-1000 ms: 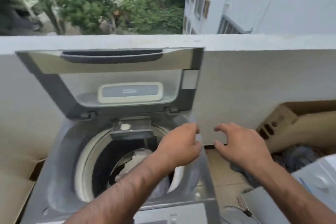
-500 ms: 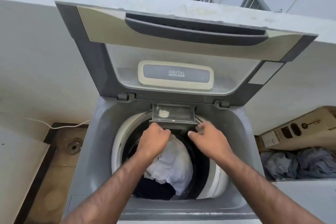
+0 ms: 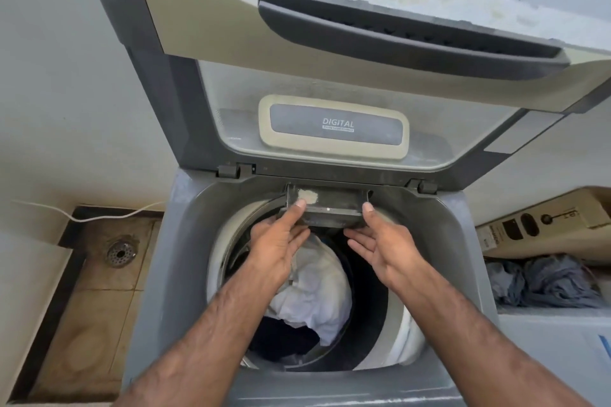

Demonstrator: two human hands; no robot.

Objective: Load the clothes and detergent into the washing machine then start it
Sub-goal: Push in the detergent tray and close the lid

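Note:
The grey top-loading washing machine (image 3: 185, 241) stands with its lid (image 3: 231, 26) raised against the wall. Inside the drum lie a white garment (image 3: 317, 291) and a dark one (image 3: 281, 340). At the back of the opening the dark detergent drawer (image 3: 334, 205) is pulled out, with a patch of white powder (image 3: 307, 196) in it. My left hand (image 3: 277, 248) touches the drawer's front left with its thumb tip. My right hand (image 3: 386, 248) has its thumb at the drawer's front right corner. The fingers of both hands are straight, below the drawer.
A floor drain (image 3: 119, 253) and a white cable (image 3: 99, 216) lie on the tiled floor to the left. To the right are a cardboard box (image 3: 545, 225), a heap of grey-blue cloth (image 3: 545, 281) and a white appliance top (image 3: 562, 347).
Both hands moved from the machine's right edge to the detergent drawer. Their fingers have uncurled since half a second ago, and the thumbs now rest on the drawer's front.

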